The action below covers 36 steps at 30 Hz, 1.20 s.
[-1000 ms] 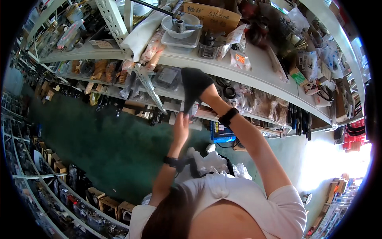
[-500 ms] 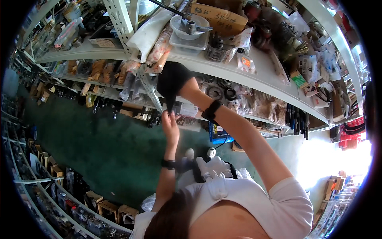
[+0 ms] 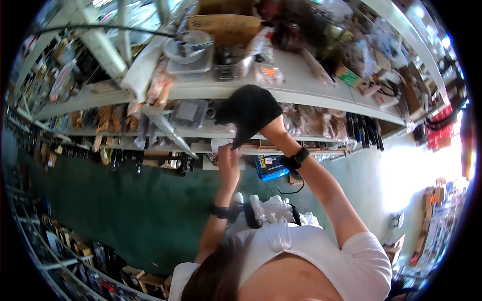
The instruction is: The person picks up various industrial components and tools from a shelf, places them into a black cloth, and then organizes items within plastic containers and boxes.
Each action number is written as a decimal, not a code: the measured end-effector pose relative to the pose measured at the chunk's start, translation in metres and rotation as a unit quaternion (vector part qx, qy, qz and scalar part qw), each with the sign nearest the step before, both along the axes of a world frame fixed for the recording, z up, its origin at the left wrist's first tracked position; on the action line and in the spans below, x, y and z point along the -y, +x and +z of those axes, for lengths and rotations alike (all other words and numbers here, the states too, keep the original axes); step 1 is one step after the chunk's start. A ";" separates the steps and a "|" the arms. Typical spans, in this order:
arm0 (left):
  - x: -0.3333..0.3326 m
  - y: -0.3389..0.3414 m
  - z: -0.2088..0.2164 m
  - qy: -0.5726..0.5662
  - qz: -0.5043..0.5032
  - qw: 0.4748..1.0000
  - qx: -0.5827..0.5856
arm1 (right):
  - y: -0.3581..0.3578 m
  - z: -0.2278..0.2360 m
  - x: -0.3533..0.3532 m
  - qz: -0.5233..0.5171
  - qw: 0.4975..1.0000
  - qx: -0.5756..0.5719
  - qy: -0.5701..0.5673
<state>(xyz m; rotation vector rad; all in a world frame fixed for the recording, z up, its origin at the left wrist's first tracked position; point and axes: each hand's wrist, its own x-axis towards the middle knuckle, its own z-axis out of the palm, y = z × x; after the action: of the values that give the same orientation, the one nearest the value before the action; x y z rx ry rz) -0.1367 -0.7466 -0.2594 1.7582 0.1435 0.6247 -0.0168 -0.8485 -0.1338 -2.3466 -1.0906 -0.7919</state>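
A black knitted, glove-like cloth covers most of my right hand, leaving the wrist side bare. It hides the fingers of that hand, so their pose does not show. A narrow black tip hangs from the cloth, and my left hand is closed in a pinch on its lower end. Both hands are held up in front of the metal shelf's edge. Each wrist wears a black band.
On the upper shelf stand clear plastic tubs, a cardboard box and bagged parts. A lower shelf holds a clear box and wrapped parts. Below is a blue box on the green floor. Another loaded rack is at lower left.
The black cloth and both hands have moved right across the view, partly because the view itself has shifted. The cloth is spread wider, and the left hand still pinches its lower tip.
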 end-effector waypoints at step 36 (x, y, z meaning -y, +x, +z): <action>0.286 0.121 0.115 0.381 -0.033 0.892 0.242 | 0.025 0.009 0.308 -0.142 0.980 -0.048 0.131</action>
<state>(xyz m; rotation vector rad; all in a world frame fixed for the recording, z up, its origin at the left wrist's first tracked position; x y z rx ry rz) -0.0154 -1.0326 -0.1446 2.2627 -0.5832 1.1535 0.0083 -1.1563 -0.1244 -2.3103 -0.5781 -0.8537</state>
